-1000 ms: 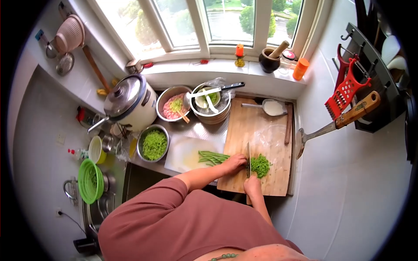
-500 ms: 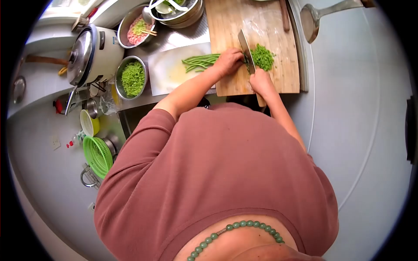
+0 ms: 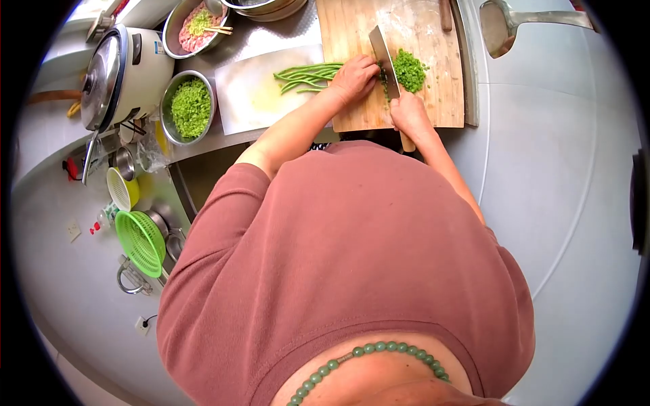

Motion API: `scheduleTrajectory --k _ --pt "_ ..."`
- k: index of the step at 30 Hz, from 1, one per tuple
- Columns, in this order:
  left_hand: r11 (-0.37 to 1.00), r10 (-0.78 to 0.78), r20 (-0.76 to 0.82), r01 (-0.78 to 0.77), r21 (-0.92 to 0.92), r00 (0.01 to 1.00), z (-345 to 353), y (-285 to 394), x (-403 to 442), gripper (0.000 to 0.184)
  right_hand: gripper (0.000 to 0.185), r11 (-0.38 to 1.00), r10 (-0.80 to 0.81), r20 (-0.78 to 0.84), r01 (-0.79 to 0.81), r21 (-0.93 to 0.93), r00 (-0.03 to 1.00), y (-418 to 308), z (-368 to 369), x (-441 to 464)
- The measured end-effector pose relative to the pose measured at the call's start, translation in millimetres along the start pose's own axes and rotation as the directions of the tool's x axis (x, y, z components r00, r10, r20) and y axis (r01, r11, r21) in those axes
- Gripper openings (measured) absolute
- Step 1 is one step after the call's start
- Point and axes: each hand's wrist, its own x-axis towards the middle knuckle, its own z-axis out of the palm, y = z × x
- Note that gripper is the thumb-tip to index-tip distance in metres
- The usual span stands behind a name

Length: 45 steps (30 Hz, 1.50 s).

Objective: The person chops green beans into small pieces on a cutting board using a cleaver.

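My left hand [image 3: 355, 78] is closed over one end of a bundle of long green beans [image 3: 305, 74]. The beans stretch left from the wooden cutting board [image 3: 440, 111] onto a whitish board [image 3: 247, 101]. My right hand [image 3: 409, 114] grips the handle of a kitchen knife [image 3: 383, 57], whose broad blade stands just right of my left fingers. The blade's lower edge is hard to see against the cut bits. Right of the blade lies a pile of chopped green beans [image 3: 409, 71], with small pieces scattered around it.
A metal bowl [image 3: 212, 101] of chopped greens stands left of the whitish board. Behind it are a bowl [image 3: 169, 39] with minced meat and chopsticks, and a white cooker [image 3: 145, 64]. A green basket [image 3: 141, 243] sits lower left; a ladle [image 3: 497, 30] is at upper right.
The whole view has shifted, so the counter's contents sit higher and the left-side things farther left. Both hands keep about the same place on the board, still holding the beans and the knife.
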Motion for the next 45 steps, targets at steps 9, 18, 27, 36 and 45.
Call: scheduleTrajectory --k 9,18,27,36,45 --pt "1.0 0.006 -0.045 -0.005 0.031 0.999 4 0 -3 0.022 0.03 0.999 -0.006 0.035 0.007 -0.034 0.999 -8 -7 -15" --pt "0.999 -0.009 -0.047 0.01 0.03 0.999 6 -2 -4 0.026 0.028 0.993 0.073 0.172 -0.054 -0.109 0.982 -37 -16 -10" --pt "1.0 -0.021 -0.057 0.02 -0.012 0.998 6 -1 -8 0.026 0.025 0.997 0.054 0.071 -0.051 -0.054 0.996 -40 -11 -3" --pt "0.997 -0.075 -0.08 0.078 0.024 0.994 10 2 -11 0.022 0.025 0.998 0.053 0.104 -0.05 -0.034 0.993 -41 -14 -4" --pt "0.997 -0.037 -0.073 0.041 0.061 0.997 13 -1 -9 0.021 0.027 1.0 -0.002 0.036 0.001 0.028 0.999 -26 -11 -13"
